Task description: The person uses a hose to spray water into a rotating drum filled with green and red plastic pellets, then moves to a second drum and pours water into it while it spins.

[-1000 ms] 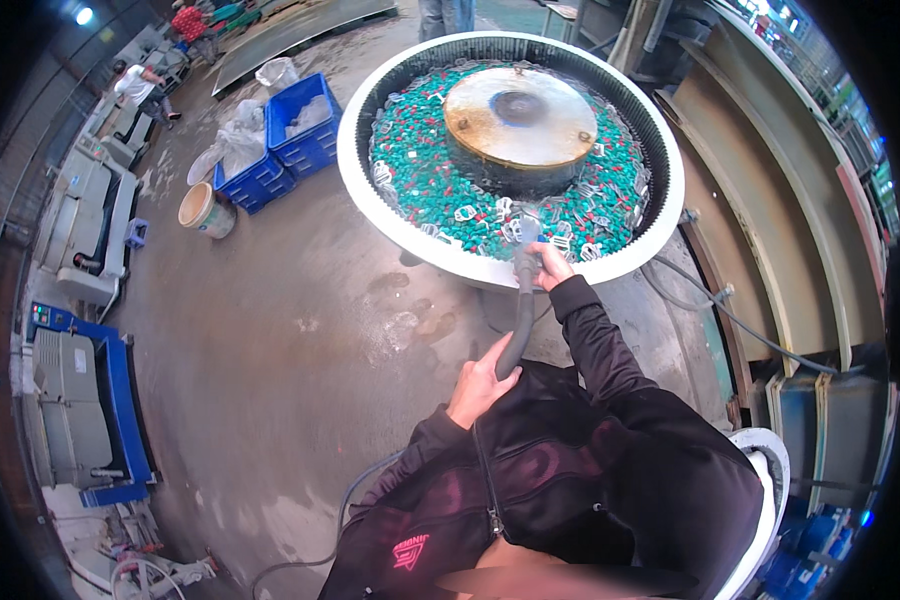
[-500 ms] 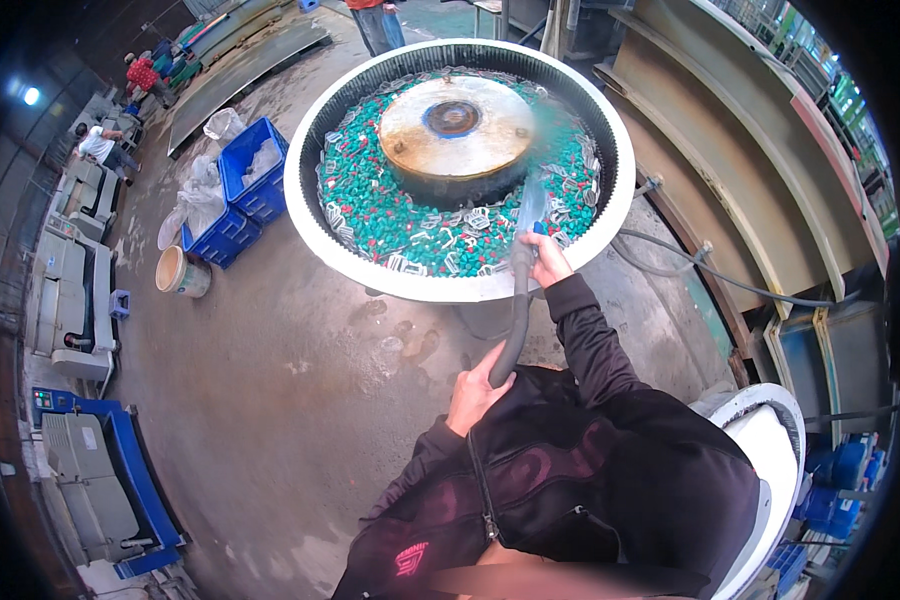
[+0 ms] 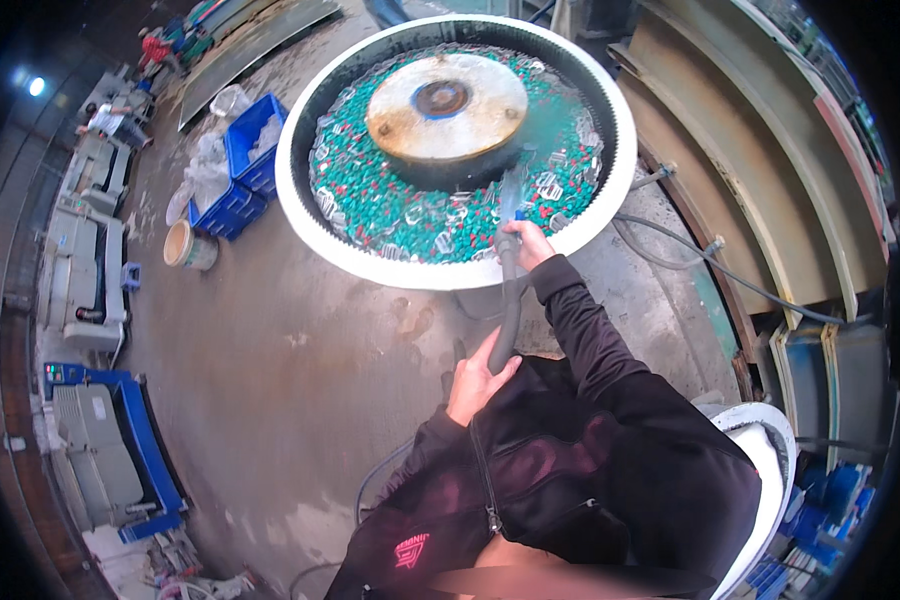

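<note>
Within left fingers (image 3: pixel 483 352) and right fingers (image 3: pixel 519 228) lies the grey hose (image 3: pixel 510 312)

1 grey hose (image 3: pixel 511 308), slightly bent, sprays onto green and red pieces (image 3: pixel 355 185) in a round white tub (image 3: pixel 400 273).

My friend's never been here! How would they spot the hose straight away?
Find the big round tub with the white rim and little green pieces inside. At its near edge is the right hand, and below that in the picture, the left hand. Both grip the hose: a thick, bent grey tube, and the only one with hands on it.
</note>
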Demonstrator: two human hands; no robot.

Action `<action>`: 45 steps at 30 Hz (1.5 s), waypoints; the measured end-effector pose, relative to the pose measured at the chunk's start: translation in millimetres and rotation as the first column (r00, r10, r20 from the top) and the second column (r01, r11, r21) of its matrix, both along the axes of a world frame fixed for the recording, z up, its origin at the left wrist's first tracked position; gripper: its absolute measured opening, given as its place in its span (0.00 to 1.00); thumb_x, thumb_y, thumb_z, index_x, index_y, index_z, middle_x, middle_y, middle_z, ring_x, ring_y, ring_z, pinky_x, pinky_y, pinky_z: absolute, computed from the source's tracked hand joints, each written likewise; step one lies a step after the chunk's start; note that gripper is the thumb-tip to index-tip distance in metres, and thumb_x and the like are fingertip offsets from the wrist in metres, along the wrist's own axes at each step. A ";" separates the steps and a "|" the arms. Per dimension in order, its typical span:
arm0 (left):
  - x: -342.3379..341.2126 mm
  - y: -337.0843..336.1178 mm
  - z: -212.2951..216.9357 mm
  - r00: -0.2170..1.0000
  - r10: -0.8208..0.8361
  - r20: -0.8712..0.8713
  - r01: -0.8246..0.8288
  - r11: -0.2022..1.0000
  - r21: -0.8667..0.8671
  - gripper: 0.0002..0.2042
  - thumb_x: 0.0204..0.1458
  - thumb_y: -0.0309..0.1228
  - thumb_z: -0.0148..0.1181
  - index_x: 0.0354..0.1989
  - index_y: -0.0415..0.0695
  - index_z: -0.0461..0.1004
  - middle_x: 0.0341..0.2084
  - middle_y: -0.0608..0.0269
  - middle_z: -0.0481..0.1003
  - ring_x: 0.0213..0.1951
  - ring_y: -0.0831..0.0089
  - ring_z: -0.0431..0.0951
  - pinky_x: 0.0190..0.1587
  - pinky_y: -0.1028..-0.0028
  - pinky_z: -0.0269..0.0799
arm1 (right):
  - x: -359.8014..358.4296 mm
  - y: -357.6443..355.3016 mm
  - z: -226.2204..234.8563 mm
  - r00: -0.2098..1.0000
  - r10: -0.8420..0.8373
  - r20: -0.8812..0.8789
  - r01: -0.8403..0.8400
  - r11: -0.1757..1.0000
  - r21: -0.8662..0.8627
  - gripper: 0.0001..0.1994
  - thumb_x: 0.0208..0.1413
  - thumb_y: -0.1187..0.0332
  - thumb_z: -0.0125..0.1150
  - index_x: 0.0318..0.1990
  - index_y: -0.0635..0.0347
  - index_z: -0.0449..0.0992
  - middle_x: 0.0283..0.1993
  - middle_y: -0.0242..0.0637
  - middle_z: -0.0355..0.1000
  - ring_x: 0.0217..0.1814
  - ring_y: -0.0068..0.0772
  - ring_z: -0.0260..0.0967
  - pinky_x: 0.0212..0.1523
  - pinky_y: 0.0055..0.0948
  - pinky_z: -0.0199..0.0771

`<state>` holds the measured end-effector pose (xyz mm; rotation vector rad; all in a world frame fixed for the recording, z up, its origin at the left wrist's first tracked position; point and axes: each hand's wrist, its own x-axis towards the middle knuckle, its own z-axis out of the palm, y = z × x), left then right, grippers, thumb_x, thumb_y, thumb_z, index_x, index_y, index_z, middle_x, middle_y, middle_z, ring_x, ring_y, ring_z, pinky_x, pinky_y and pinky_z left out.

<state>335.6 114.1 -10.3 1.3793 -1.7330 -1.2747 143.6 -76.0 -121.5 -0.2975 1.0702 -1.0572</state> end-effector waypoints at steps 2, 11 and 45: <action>-6.2 2.7 -0.6 1.000 0.019 -0.006 -0.019 1.000 -0.008 0.29 0.47 0.38 0.63 0.58 0.47 0.62 0.33 0.46 0.76 0.35 0.57 0.79 0.37 0.68 0.71 | 0.0 -3.7 -3.5 1.000 0.029 -0.003 -0.029 1.000 0.002 0.12 0.48 0.68 0.50 0.39 0.63 0.66 0.30 0.41 0.69 0.30 0.39 0.70 0.30 0.44 0.71; -3.4 27.4 -3.1 0.976 0.215 -0.035 -0.216 0.976 -0.009 0.31 0.46 0.36 0.63 0.60 0.48 0.59 0.33 0.47 0.76 0.36 0.56 0.79 0.38 0.68 0.71 | 69.2 -18.0 -13.9 0.934 0.349 0.080 -0.354 0.933 0.064 0.14 0.44 0.70 0.53 0.40 0.62 0.65 0.34 0.43 0.66 0.30 0.41 0.69 0.29 0.45 0.73; 60.9 31.7 -3.6 0.979 0.194 -0.060 -0.199 0.975 -0.103 0.28 0.46 0.31 0.63 0.56 0.44 0.62 0.38 0.46 0.74 0.41 0.51 0.75 0.39 0.66 0.72 | 101.5 -8.7 -14.8 0.957 0.282 0.060 -0.285 0.958 0.038 0.17 0.45 0.68 0.53 0.44 0.64 0.63 0.32 0.45 0.67 0.29 0.44 0.70 0.29 0.44 0.75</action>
